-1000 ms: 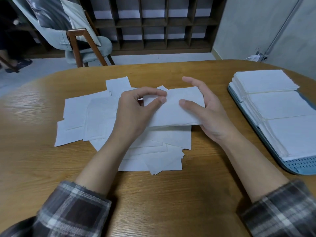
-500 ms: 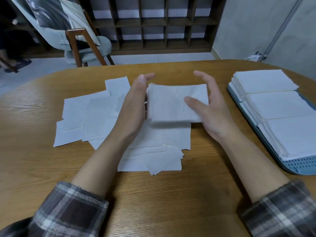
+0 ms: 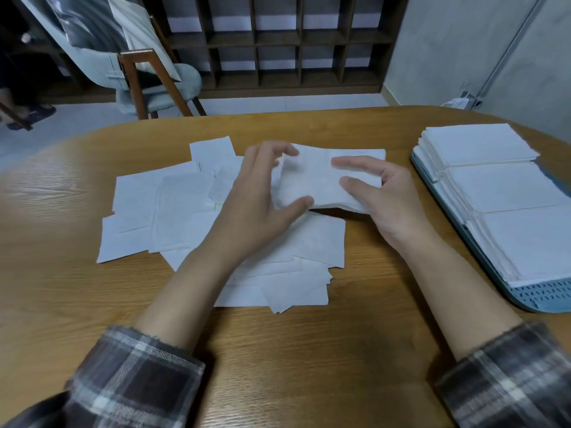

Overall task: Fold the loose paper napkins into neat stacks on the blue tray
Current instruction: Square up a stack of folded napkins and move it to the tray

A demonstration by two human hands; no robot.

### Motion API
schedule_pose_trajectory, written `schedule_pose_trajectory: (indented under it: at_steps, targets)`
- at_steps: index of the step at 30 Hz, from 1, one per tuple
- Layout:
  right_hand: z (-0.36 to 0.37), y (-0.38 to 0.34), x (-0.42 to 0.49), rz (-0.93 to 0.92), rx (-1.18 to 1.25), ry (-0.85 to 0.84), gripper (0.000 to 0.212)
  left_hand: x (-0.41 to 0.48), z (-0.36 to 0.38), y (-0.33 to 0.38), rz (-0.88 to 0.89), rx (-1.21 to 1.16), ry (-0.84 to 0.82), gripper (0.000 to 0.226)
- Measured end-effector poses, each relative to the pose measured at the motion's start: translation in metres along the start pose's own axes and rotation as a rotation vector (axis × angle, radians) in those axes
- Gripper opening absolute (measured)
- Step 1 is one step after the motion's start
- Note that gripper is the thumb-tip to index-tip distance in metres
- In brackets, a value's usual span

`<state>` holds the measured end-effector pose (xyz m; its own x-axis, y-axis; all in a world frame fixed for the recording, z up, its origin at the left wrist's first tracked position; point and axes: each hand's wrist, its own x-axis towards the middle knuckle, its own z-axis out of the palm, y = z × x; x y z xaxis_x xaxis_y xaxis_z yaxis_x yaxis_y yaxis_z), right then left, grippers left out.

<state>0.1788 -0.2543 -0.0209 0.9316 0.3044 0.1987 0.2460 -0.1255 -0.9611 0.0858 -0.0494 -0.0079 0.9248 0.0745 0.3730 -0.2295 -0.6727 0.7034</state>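
A small bundle of folded white napkins (image 3: 321, 180) is held just above the table's middle. My left hand (image 3: 262, 196) grips its left end, thumb at the near edge and fingers curled over the far edge. My right hand (image 3: 380, 193) holds the right end, thumb and forefinger lying on top. Beneath them a loose heap of flat white napkins (image 3: 173, 211) spreads over the wooden table (image 3: 278, 350). At the right stands the blue tray (image 3: 543, 298), carrying three neat stacks of folded napkins (image 3: 506, 186) in a row.
A chair with a pale cushion (image 3: 154, 84) stands beyond the table's far left edge. Dark shelving (image 3: 278, 41) lines the back wall. The tray reaches out past the right edge of view.
My left hand, flat against the bundle's left side half a second ago, now curls round its left end. The bundle has sagged a little in the middle and sits slightly further right.
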Motion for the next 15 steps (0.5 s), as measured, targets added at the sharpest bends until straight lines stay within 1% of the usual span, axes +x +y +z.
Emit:
schedule_pose_trajectory:
  at_steps: [1, 2, 3, 5, 6, 7, 9, 12, 15]
  targets:
    - [-0.0011, 0.0006, 0.001, -0.004, -0.04, 0.046, 0.031, 0.0001, 0.0005, -0.0008, 0.09, 0.102, -0.002, 0.052]
    - [-0.0018, 0.0016, 0.0019, -0.008, -0.07, 0.075, 0.031, -0.0007, 0.0, -0.0019, 0.161, 0.139, -0.051, 0.048]
    - [-0.0017, 0.0028, 0.0023, -0.015, -0.079, 0.086, 0.032, -0.002, -0.0016, -0.0013, 0.164, 0.133, -0.149, 0.043]
    - [-0.0001, 0.0032, 0.0012, -0.018, -0.082, 0.084, 0.032, -0.0046, -0.0026, 0.0007, 0.047, 0.125, -0.398, 0.039]
    - [0.0012, 0.0025, 0.0004, -0.015, -0.086, 0.073, 0.031, -0.0059, -0.001, 0.0001, 0.0, 0.151, -0.488, 0.039]
    - [0.002, 0.0023, 0.0001, -0.012, -0.09, 0.065, 0.031, -0.0065, 0.001, -0.0013, -0.022, 0.175, -0.534, 0.039]
    - [0.002, 0.0031, 0.0006, -0.009, -0.089, 0.062, 0.031, -0.0059, 0.0031, -0.0026, -0.041, 0.161, -0.533, 0.033]
    - [0.001, 0.0031, 0.0006, -0.02, -0.092, 0.045, 0.031, -0.0043, 0.0014, -0.0042, -0.034, 0.117, -0.465, 0.015]
    - [0.0012, 0.0024, 0.0006, -0.033, -0.082, -0.004, 0.026, -0.0046, 0.0003, -0.0013, -0.027, 0.033, -0.375, 0.005]
